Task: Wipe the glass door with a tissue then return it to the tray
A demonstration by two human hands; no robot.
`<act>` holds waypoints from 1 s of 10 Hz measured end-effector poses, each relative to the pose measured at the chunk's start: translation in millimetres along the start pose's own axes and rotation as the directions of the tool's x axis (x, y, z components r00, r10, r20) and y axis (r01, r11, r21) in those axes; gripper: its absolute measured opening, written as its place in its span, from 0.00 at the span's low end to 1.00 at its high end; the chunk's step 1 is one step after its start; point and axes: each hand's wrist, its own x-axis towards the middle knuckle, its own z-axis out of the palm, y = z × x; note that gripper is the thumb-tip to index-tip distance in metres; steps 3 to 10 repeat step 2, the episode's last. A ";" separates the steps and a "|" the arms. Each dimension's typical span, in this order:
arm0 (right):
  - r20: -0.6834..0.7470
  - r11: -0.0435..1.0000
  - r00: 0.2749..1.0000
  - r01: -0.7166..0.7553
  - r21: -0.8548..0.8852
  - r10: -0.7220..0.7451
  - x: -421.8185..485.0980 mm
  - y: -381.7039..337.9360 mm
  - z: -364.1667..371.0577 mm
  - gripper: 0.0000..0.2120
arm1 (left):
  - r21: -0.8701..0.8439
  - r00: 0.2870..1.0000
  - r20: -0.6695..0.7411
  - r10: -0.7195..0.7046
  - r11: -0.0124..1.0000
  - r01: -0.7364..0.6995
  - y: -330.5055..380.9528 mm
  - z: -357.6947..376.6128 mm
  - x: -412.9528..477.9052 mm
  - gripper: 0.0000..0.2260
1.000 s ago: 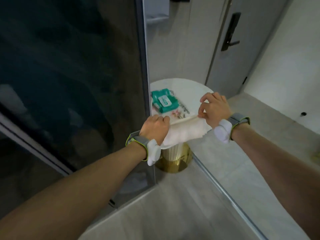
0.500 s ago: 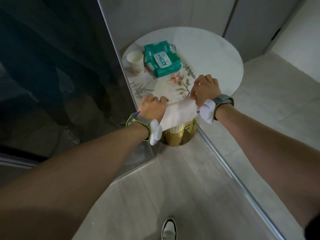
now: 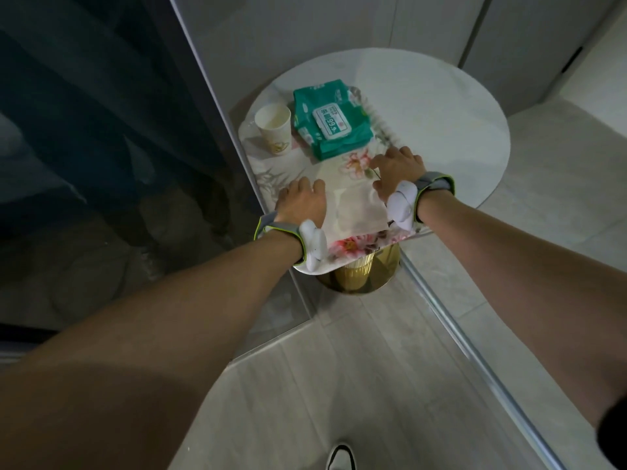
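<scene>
Tissue (image 3: 356,212): lies flat on the near end of the floral tray (image 3: 353,246), between the two hands.
Left hand (image 3: 300,201): at the tissue's left edge; fingers curled down with the tips hidden, so I cannot tell a pinch from a press.
Right hand (image 3: 397,167): at the far right corner; fingers slightly spread and bent, thumb toward the tissue edge. Grip likewise cannot be told.
Tray: sits along the bench's (image 3: 441,113) left edge, beside the glass door (image 3: 101,130).
Other items: green wipes pack (image 3: 330,127) and paper cup (image 3: 273,128) at the tray's far end, well apart from the tissue.
Step in hand: putting the tissue back, by my reading nearly done.
Doing it well: let go of both sides together and lift straight up so the sheet does not drag; keep it inside the tray's near rim.
Change from half a second ago: the tissue was held stretched between the hands at the tray's near edge; now it is down on the tray, with both hands further in over it.
</scene>
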 end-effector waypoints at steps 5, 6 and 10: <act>0.371 1.000 0.928 -0.025 -0.008 0.027 -14.2 -9.8 -40.0 0.19 | -0.090 0.993 0.058 0.105 0.991 -0.100 3.4 -36.9 -24.1 0.12; 0.371 1.000 0.928 -0.025 -0.008 0.027 -14.2 -9.8 -40.0 0.19 | -0.090 0.993 0.058 0.105 0.991 -0.100 3.4 -36.9 -24.1 0.12; 0.371 1.000 0.928 -0.025 -0.008 0.027 -14.2 -9.8 -40.0 0.19 | -0.090 0.993 0.058 0.105 0.991 -0.100 3.4 -36.9 -24.1 0.12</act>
